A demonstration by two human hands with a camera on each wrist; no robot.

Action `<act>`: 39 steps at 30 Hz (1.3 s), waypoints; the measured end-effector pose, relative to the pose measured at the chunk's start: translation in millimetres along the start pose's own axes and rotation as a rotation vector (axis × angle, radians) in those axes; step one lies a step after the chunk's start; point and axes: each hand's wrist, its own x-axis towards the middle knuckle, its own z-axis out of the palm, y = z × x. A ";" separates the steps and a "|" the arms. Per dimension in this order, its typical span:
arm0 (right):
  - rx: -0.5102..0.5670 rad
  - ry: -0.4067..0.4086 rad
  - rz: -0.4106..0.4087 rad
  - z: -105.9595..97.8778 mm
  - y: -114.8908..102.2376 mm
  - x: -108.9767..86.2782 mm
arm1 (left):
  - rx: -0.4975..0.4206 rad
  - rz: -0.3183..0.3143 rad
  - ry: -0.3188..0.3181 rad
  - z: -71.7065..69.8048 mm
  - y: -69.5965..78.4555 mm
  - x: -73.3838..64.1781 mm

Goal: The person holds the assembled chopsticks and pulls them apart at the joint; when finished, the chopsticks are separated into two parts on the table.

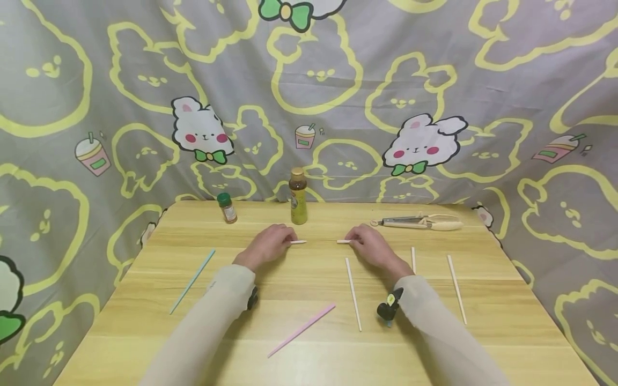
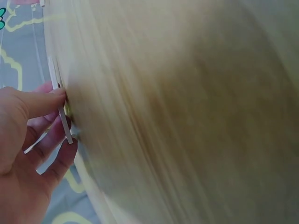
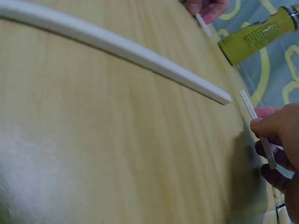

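Observation:
My left hand (image 1: pixel 270 244) pinches a short white stick (image 1: pixel 299 242) between thumb and fingers, close over the far middle of the table. Opposite it, my right hand (image 1: pixel 374 246) pinches another short white stick (image 1: pixel 343 241); the inner ends point towards each other with a gap between. In the right wrist view this stick (image 3: pixel 258 128) looks square-edged, with thumb on one side and fingers on the other. A long white chopstick (image 1: pixel 353 295) lies just below my right hand. The left wrist view shows the left stick (image 2: pixel 65 123) running past the thumb tip.
A yellow-labelled bottle (image 1: pixel 298 198) and a green-capped spice jar (image 1: pixel 227 208) stand at the back. Tongs (image 1: pixel 420 221) lie back right. A blue chopstick (image 1: pixel 192 281) lies left, a pink one (image 1: pixel 301 331) in front, and white chopsticks (image 1: pixel 456 289) right, one partly hidden by my right arm.

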 end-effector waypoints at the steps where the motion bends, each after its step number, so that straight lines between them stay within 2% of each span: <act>1: -0.011 -0.001 -0.003 1.2 -0.5 0.0 | -0.002 -0.001 -0.001 0.1 0.5 0.2; 10: -0.102 0.022 -0.007 6.7 -2.7 1.1 | -0.035 -0.019 -0.012 1.0 2.0 -0.5; 15: -0.112 0.029 0.006 8.3 -1.9 0.6 | -0.036 -0.021 -0.017 1.9 2.1 -0.8; 22: -0.135 0.045 -0.051 4.7 -6.2 -10.8 | -0.050 -0.021 -0.010 1.9 4.3 -3.4; 26: -0.115 0.011 -0.057 -3.3 -14.3 -27.6 | -0.058 -0.025 -0.010 0.5 5.0 -5.8; 31: -0.089 -0.090 0.007 -6.4 -23.9 -44.5 | -0.059 -0.040 -0.009 -1.1 2.4 -9.3; 35: -0.081 -0.143 0.026 -1.4 -27.8 -48.6 | -0.064 -0.041 0.003 -1.8 1.2 -12.1; 39: -0.084 -0.154 0.038 4.0 -27.2 -48.8 | -0.071 -0.031 0.028 -2.3 2.9 -15.9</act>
